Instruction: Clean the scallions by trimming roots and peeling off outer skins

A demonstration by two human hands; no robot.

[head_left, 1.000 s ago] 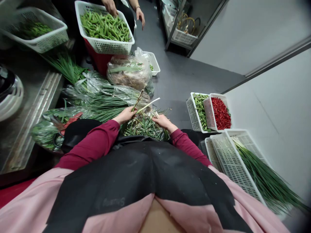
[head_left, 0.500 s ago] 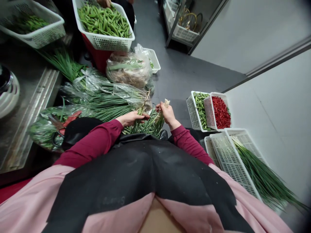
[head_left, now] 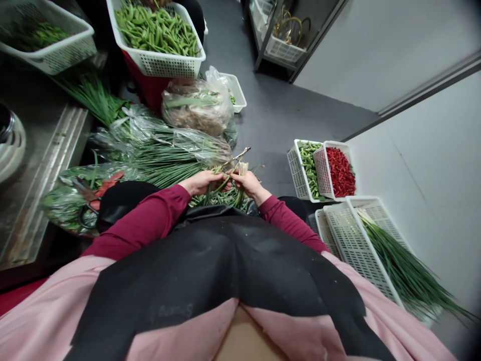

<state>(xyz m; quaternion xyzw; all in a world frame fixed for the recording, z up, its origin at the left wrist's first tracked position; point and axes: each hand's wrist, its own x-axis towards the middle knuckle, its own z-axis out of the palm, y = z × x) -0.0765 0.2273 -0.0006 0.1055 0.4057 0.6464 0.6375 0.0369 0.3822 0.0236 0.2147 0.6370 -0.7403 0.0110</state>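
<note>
My left hand (head_left: 206, 182) is closed around a few scallions (head_left: 237, 157), their brownish root ends pointing up and to the right. Close beside it, my right hand (head_left: 248, 183) has its thumb and finger pinched at the same scallions. A pale, whitish tuft of stalk (head_left: 243, 169) sticks up from the right hand. Below both hands lies a heap of loose green leaves and stalks (head_left: 201, 200), partly covered by the black apron. A large bundle of long green scallions (head_left: 165, 160) in clear plastic lies just beyond my left hand.
A crate of green peppers (head_left: 158, 64), with another person's hand at its far edge, stands at upper left. Bagged vegetables (head_left: 197, 108) lie ahead. Scissors (head_left: 87, 203) rest at left. On the right are red chilies (head_left: 340, 173) and a crate (head_left: 356, 250) with more scallions.
My right hand has moved left, up to my left hand. The scallions' root ends have swung from nearly upright to slanting right.
</note>
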